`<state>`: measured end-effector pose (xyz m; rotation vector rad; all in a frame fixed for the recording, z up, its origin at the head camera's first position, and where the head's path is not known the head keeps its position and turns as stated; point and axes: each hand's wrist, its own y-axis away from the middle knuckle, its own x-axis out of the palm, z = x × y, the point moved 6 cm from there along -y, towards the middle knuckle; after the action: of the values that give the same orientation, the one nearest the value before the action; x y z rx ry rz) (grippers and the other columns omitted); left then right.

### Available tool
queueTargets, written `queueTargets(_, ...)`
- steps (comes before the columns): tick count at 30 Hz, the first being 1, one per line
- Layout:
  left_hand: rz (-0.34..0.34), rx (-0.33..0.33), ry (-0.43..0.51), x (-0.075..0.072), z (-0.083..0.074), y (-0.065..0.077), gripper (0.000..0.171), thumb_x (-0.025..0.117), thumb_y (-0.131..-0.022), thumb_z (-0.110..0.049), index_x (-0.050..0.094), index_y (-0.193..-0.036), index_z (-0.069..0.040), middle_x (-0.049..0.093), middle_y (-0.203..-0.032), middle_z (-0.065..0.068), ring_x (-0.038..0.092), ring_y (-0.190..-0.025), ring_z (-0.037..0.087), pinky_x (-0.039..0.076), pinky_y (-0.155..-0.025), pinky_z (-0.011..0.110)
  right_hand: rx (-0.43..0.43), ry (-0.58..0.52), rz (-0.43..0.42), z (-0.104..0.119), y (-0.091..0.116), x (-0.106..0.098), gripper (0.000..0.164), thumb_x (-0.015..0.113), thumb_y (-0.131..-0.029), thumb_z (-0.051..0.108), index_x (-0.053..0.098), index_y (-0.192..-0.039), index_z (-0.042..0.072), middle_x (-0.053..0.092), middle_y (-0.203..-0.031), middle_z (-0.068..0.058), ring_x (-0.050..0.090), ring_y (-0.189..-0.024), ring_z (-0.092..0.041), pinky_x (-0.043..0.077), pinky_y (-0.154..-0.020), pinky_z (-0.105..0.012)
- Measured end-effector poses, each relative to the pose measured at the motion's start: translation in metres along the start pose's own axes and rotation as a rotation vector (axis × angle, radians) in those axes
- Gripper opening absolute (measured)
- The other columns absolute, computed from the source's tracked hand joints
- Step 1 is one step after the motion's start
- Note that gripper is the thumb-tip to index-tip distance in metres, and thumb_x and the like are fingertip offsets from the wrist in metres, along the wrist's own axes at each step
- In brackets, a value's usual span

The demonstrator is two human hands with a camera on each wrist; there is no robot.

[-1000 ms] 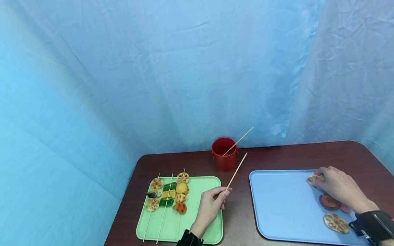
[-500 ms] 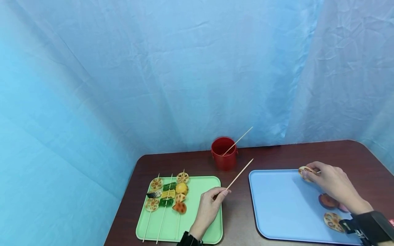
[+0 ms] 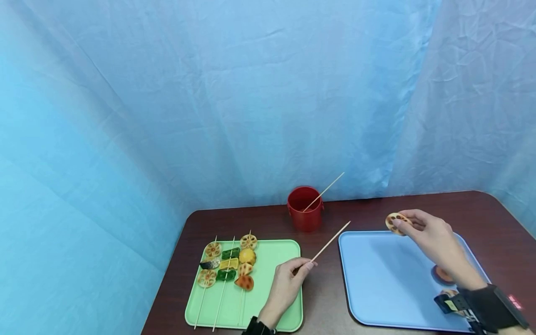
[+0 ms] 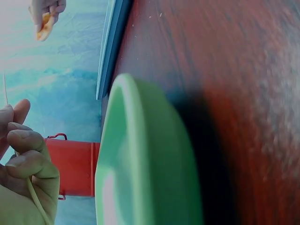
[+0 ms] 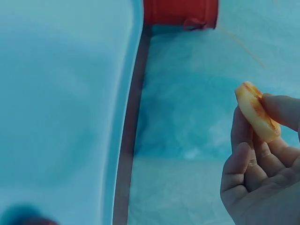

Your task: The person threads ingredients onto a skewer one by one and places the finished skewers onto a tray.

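Between its thumb and fingers my left hand (image 3: 287,286) pinches a thin wooden skewer (image 3: 331,241), which slants up to the right with a bare tip. The hand is over the right side of the green tray (image 3: 268,251); its curled fingers also show in the left wrist view. My right hand (image 3: 435,239) holds a lotus root slice (image 3: 397,224) above the far edge of the blue tray (image 3: 377,279). In the right wrist view the slice (image 5: 257,112) is seen edge-on, thumb on one face and fingers behind it.
Three loaded skewers lie on the green tray, with lotus slices (image 3: 207,278), green pieces (image 3: 226,276) and a yellow ball (image 3: 247,257). A red bucket (image 3: 305,218) holding one skewer (image 3: 332,183) stands behind. A round brown piece (image 3: 443,275) lies on the blue tray, partly behind my right arm.
My right hand has lifted the lotus root slice off the blue tray and carried it left and up. The skewer in my left hand has tipped further to the right.
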<state>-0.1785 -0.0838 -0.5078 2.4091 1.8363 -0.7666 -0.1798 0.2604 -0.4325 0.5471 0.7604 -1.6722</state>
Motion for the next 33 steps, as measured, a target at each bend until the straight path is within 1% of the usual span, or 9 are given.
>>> queueTargets(2, 0.014, 0.007, -0.001, 0.001, -0.001, 0.000, 0.021, 0.065, -0.103, -0.027, 0.081, -0.103, -0.015, 0.076, -0.093, 0.010, 0.054, -0.075, -0.001, 0.046, -0.066, 0.017, 0.027, -0.040, 0.003, 0.004, 0.000, 0.002, 0.047, 0.064, -0.103, 0.041, 0.065, -0.128, 0.001, 0.074, -0.110, -0.020, 0.072, -0.099, -0.032, 0.053, -0.066, -0.018)
queueTargets(4, 0.026, 0.019, -0.002, 0.003, -0.002, 0.001, 0.021, 0.064, -0.103, -0.027, 0.081, -0.103, -0.014, 0.076, -0.091, 0.009, 0.052, -0.073, -0.001, 0.045, -0.065, 0.017, 0.047, -0.092, 0.012, 0.007, -0.001, 0.005, 0.049, 0.063, -0.103, 0.041, 0.064, -0.130, 0.000, 0.073, -0.113, -0.021, 0.071, -0.096, -0.014, 0.052, -0.068, -0.015)
queueTargets(6, 0.036, 0.033, 0.000, 0.004, -0.003, 0.001, 0.021, 0.064, -0.104, -0.026, 0.081, -0.103, -0.013, 0.076, -0.092, 0.009, 0.052, -0.073, -0.001, 0.045, -0.064, 0.018, 0.069, -0.146, 0.019, 0.010, -0.001, 0.009, 0.051, 0.063, -0.103, 0.042, 0.063, -0.131, -0.001, 0.072, -0.115, -0.022, 0.067, -0.091, 0.000, 0.051, -0.070, -0.013)
queueTargets(8, 0.044, 0.045, 0.000, 0.006, -0.005, 0.001, 0.022, 0.064, -0.104, -0.026, 0.080, -0.103, -0.013, 0.077, -0.093, 0.008, 0.054, -0.074, -0.002, 0.046, -0.065, 0.018, 0.084, -0.201, 0.026, 0.013, -0.002, 0.013, 0.052, 0.062, -0.103, 0.042, 0.062, -0.132, -0.001, 0.072, -0.117, -0.022, 0.062, -0.088, 0.008, 0.052, -0.071, -0.013)
queueTargets(11, 0.053, 0.064, -0.008, 0.007, -0.007, 0.001, 0.021, 0.063, -0.104, -0.025, 0.080, -0.101, -0.013, 0.078, -0.094, 0.007, 0.057, -0.076, -0.002, 0.048, -0.066, 0.019, 0.105, -0.268, 0.039, 0.018, -0.003, 0.018, 0.055, 0.060, -0.104, 0.044, 0.061, -0.135, 0.000, 0.072, -0.117, -0.017, 0.064, -0.088, 0.001, 0.052, -0.073, -0.016)
queueTargets(14, 0.062, 0.066, -0.012, 0.009, -0.008, 0.001, 0.021, 0.064, -0.103, -0.025, 0.080, -0.101, -0.013, 0.078, -0.095, 0.006, 0.059, -0.078, -0.002, 0.049, -0.068, 0.019, 0.127, -0.340, 0.064, 0.021, -0.003, 0.024, 0.057, 0.059, -0.104, 0.046, 0.058, -0.138, 0.000, 0.073, -0.114, -0.004, 0.064, -0.091, -0.013, 0.053, -0.074, -0.020)
queueTargets(17, 0.066, 0.074, -0.016, 0.011, -0.009, 0.000, 0.021, 0.063, -0.104, -0.024, 0.080, -0.100, -0.012, 0.078, -0.094, 0.005, 0.059, -0.078, -0.002, 0.049, -0.067, 0.019, 0.135, -0.418, 0.085, 0.023, -0.003, 0.030, 0.058, 0.058, -0.105, 0.045, 0.056, -0.139, -0.002, 0.073, -0.107, 0.008, 0.064, -0.094, -0.020, 0.054, -0.077, -0.021)
queueTargets(24, 0.070, 0.062, -0.016, 0.014, -0.011, 0.000, 0.020, 0.064, -0.103, -0.024, 0.081, -0.101, -0.012, 0.078, -0.095, 0.005, 0.059, -0.078, -0.004, 0.049, -0.069, 0.017, 0.179, -0.572, 0.128, 0.028, -0.004, 0.042, 0.059, 0.060, -0.104, 0.043, 0.054, -0.140, -0.005, 0.071, -0.106, 0.013, 0.063, -0.094, -0.016, 0.056, -0.079, -0.021)
queueTargets(33, 0.072, 0.042, -0.009, 0.015, -0.010, 0.002, 0.020, 0.064, -0.103, -0.025, 0.080, -0.101, -0.013, 0.078, -0.094, 0.006, 0.056, -0.076, -0.004, 0.048, -0.067, 0.017, 0.207, -0.634, 0.152, 0.031, -0.004, 0.049, 0.060, 0.060, -0.104, 0.042, 0.052, -0.141, -0.005, 0.070, -0.106, 0.012, 0.064, -0.094, -0.010, 0.056, -0.080, -0.022)
